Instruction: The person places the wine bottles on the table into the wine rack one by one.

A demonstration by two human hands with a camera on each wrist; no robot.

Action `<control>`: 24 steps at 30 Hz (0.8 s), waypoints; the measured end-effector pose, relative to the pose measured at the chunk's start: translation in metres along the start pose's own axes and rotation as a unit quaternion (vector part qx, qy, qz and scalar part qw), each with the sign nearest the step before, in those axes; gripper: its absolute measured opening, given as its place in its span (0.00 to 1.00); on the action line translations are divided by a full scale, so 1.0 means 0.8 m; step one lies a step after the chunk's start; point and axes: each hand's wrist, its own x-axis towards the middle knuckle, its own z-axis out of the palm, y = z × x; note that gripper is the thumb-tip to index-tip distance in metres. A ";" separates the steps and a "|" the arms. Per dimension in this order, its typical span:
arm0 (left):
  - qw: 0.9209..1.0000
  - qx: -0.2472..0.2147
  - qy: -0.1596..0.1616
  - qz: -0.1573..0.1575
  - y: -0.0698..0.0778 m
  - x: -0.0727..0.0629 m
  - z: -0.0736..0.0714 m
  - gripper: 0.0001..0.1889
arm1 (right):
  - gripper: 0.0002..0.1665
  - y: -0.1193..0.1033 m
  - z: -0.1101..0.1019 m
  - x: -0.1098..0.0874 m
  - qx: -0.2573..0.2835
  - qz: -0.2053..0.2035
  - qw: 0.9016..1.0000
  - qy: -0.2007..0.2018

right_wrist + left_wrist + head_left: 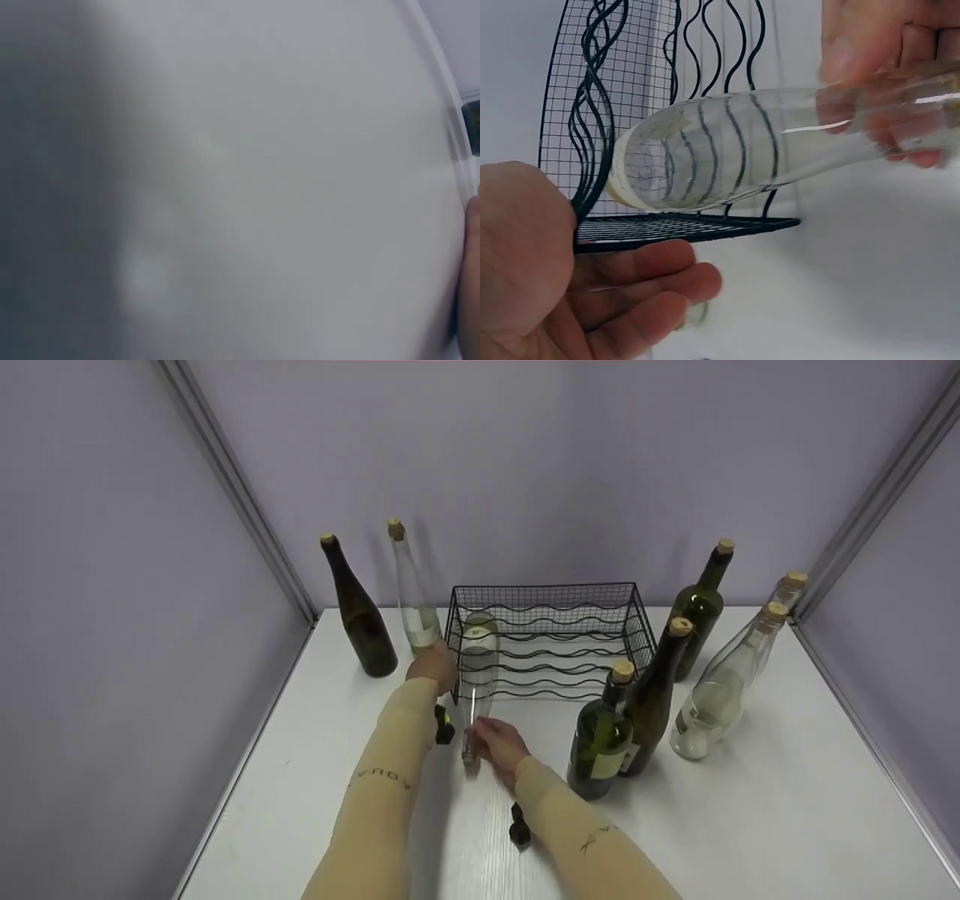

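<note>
A clear glass bottle (480, 675) with a cork lies lengthwise in the left part of a black wire bottle rack (570, 654), its base toward the back and its neck over the front edge. My right hand (501, 746) pinches this bottle by the neck. My left hand (433, 666) is at the rack's left side, its loosely bent fingers (641, 289) lying along the outside of the wire wall; whether they press on it I cannot tell. The right wrist view shows mostly white table, with a bit of hand at its right edge.
A dark bottle (362, 630) and a clear corked bottle (411, 585) stand left of the rack. On the right stand several corked bottles, among them a green one (600, 746), a dark one (651, 705) and a clear one (720, 697). Walls enclose the white table (300, 780).
</note>
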 end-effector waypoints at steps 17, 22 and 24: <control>0.958 -0.287 -0.018 -0.012 -0.054 -0.080 0.038 0.20 | 0.26 -0.040 -0.054 -0.123 -0.281 0.014 0.953 -0.111; 0.925 -0.379 0.009 -0.021 -0.065 -0.119 0.054 0.18 | 0.24 -0.052 -0.087 -0.167 -0.318 0.000 0.939 -0.128; 0.917 -0.398 0.015 -0.029 -0.070 -0.138 0.057 0.20 | 0.23 -0.057 -0.098 -0.181 -0.326 -0.006 0.936 -0.130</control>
